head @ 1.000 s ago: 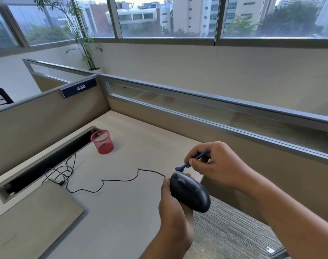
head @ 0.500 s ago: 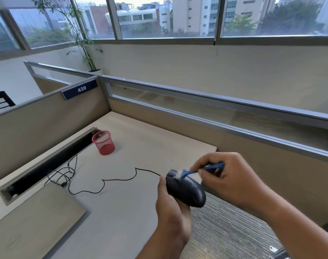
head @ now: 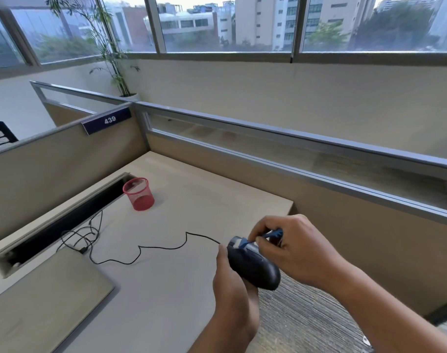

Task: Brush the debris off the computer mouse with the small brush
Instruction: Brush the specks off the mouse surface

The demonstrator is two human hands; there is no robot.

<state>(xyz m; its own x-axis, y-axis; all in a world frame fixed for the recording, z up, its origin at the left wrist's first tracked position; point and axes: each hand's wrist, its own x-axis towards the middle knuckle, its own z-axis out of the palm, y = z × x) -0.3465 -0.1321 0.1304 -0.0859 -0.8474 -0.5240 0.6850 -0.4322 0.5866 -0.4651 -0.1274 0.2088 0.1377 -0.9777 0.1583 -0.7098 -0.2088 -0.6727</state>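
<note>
**BRUSHING THE BUTTON END OF THE MOUSE**

Head view. The left hand (head: 230, 284) grips the computer mouse (head: 255, 270) from below, with the thumb against the side that faces the red mesh cup (head: 139, 194). The mouse is held above the desk (head: 181, 205) edge, well apart from the cup and nearer the person. The right hand (head: 296, 253) pinches the blue handle of the small brush (head: 272, 235) between thumb and fingertips. The pale bristles touch the button end of the mouse, the end nearer the cup. The right fingertips lie just beside that end; whether they touch the shell cannot be told.

Recommended practice:
- Use short, light strokes.
- Sweep outward over the front edge, so that debris falls clear instead of lodging in the button seams.
- Grip the mouse firmly and tilt it down toward the cup.
- Leave the cable (head: 161, 248) slack.
</note>
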